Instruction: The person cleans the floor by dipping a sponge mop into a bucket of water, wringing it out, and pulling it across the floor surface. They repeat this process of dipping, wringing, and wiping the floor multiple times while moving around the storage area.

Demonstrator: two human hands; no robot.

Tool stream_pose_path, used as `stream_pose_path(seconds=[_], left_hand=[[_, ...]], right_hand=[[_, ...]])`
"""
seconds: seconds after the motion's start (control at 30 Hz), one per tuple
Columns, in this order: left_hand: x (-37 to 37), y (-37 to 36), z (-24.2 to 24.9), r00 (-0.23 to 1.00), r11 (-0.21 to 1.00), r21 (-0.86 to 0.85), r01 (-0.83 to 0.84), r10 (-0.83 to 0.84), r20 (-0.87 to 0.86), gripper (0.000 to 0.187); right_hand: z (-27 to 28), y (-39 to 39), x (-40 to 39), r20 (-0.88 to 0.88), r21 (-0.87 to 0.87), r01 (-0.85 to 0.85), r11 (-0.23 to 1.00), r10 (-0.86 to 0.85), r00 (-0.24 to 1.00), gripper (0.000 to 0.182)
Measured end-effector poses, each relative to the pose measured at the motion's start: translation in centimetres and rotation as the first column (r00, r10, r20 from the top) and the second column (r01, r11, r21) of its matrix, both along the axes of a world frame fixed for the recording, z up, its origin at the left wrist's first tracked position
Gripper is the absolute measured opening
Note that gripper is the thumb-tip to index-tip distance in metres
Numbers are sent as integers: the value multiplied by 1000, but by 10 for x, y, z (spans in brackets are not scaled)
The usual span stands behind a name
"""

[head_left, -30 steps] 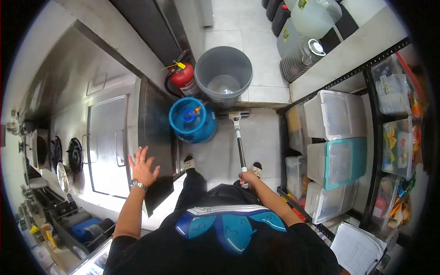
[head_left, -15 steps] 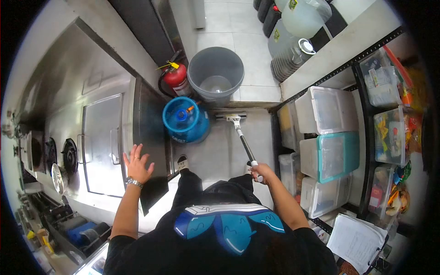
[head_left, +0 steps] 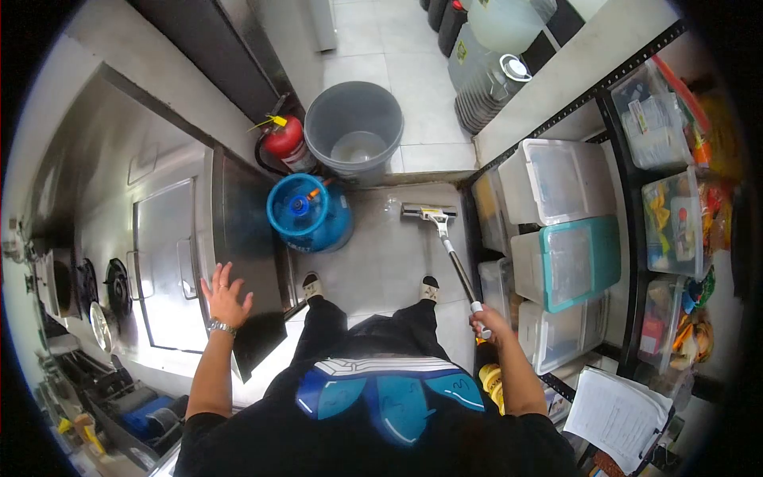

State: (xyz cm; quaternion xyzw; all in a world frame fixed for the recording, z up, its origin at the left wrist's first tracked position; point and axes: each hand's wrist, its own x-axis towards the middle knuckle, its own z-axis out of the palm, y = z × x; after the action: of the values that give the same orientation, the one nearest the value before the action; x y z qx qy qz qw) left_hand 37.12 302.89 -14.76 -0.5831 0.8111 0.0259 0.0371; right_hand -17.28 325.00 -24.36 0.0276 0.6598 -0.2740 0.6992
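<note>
Runs narrow and brightly lit between a stainless-steel surface (head_left: 165,274) on the left and black metal shelving (head_left: 634,207) on the right; has a pale grey floor (head_left: 373,266), steps up to white tiles (head_left: 429,111).

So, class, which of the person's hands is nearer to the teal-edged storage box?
Right. The right hand, gripping the long handle, is on the same side of the aisle as the teal-edged storage box; the left hand is opposite, by the steel counter.
</note>
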Motion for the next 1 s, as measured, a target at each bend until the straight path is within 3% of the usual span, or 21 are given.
stream_pose_path(seconds=[0.2,0.57,0.77,0.87,1.0], left_hand=[[-6,-2,0,995,999,28,-25,22,98,29],[-26,-2,1,972,990,79,-115,96,217,31],[-27,-3,1,965,990,75,-117,96,243,29],[-30,-3,1,960,987,87,-138,112,256,29],[-29,-2,1,955,986,85,-143,115,274,29]], right_hand=[[-25,30,-46,27,7,-57,998,57,998,22],[-61,3,-91,-134,4,-198,980,197,971,26],[-89,-10,-113,-96,-22,-233,972,229,969,27],[-80,-26,-99,-111,44,-236,971,240,965,22],[-113,-21,-62,-178,150,-343,927,367,913,22]])
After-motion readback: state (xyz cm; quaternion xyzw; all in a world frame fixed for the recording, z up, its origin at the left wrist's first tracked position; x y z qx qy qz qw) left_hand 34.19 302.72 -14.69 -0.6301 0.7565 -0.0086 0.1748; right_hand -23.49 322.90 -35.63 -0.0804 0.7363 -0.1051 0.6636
